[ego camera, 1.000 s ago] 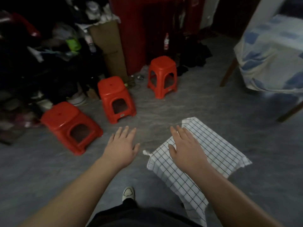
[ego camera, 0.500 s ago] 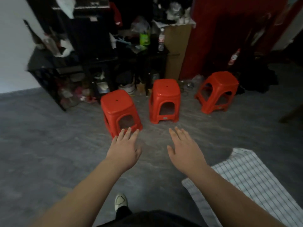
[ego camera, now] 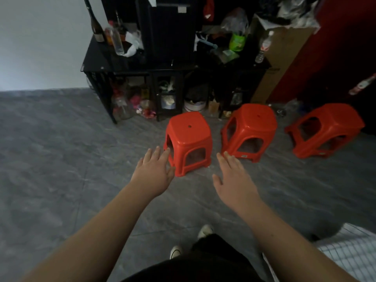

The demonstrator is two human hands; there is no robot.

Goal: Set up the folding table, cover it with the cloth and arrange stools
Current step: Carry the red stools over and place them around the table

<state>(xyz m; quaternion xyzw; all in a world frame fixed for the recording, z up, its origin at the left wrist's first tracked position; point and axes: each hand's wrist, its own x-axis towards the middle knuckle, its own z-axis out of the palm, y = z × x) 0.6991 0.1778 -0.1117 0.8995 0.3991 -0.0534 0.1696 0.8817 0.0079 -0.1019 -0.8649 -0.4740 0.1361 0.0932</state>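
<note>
Both hands out in front, palms down, fingers straight and spread, holding nothing. Left hand (ego camera: 153, 176) sits just short of the nearest stool (ego camera: 188, 142); its fingertips overlap the stool's left front leg in view, contact cannot be told. Right hand (ego camera: 234, 180) hangs over bare floor (ego camera: 50, 159), pointing at the gap between the nearest stool and the middle stool (ego camera: 249, 131).

3 red plastic stools stand upright in a rough row running left to right in front of a black cabinet (ego camera: 114, 64) loaded with bottles and clutter. The far stool (ego camera: 325, 129) is well apart on the right, out of easy reach of either hand.

Key relation: the nearest stool lies straight ahead and slightly right of the left hand, slightly left of the right hand, so it sits between them. Left hand is nearer. Likely next move, as a judgement: grab that stool by its seat edges with both hands.

Checked cloth (ego camera: 350, 253) shows at the lower right corner, apparently already over the bench; the bench itself is hidden.
</note>
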